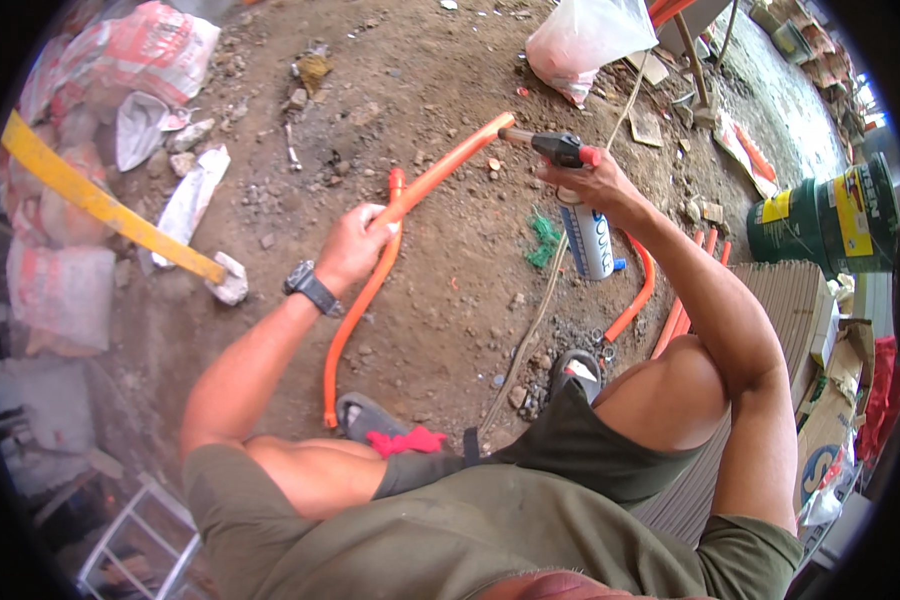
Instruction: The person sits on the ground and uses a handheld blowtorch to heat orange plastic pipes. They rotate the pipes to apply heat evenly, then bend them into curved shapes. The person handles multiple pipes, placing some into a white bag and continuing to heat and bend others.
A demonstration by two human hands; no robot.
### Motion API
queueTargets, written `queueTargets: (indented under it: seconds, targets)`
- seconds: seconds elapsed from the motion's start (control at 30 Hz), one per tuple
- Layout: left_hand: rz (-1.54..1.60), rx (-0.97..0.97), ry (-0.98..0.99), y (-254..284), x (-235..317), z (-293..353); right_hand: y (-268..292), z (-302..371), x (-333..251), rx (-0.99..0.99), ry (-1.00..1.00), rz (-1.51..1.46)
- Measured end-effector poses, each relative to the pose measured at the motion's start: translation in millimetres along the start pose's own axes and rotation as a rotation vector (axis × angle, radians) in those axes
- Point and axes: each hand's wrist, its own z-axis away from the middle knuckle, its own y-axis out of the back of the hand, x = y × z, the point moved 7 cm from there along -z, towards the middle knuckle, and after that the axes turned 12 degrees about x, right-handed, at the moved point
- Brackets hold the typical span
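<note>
Gripping an orange pipe (454, 161), the left hand (356, 242) has its fingers curled around the near end. The right hand (604, 186) is wrapped around a black torch (562, 150) that sits on a white and blue gas can (589, 242). The torch's metal tip (516, 136) is just beside the pipe's far end; I cannot tell if they touch. That pipe slants up and to the right, above the dirt ground (440, 290). Under it, crossing near the left hand, is a long bent pipe (354, 318), orange too, with its bottom end beside the left shoe (358, 418). A tangle of green string (544, 238) is on the ground near the can. Right of the can, a short curved pipe (637, 302) lies near the right shoe (577, 372). Farther out, a white plastic bag (588, 38) is up ahead, two green buckets (788, 238) are off to the right, and a yellow bar (110, 202) reaches in at the left.
</note>
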Motion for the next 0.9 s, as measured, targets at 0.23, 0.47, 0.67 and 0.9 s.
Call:
queueTargets:
  seconds: [0.23, 0.47, 0.67, 0.9]
  targets:
    - [0.117, -0.043, 0.135, 1, 2, 1, -23, 13, -14, -0.104, 0.086, 0.026]
    - [-0.04, -0.035, 0.056, 9, 5, -1, -28, 10, -23, -0.134, 0.132, 0.144]
    - [-0.059, -0.087, 0.149, 6, 14, 0, -13, 1, -12, -0.004, -0.017, 0.006]
    - [0.047, -0.058, 0.144, 0, 14, -5, -44, 22, -33, -0.189, 0.037, 0.094]
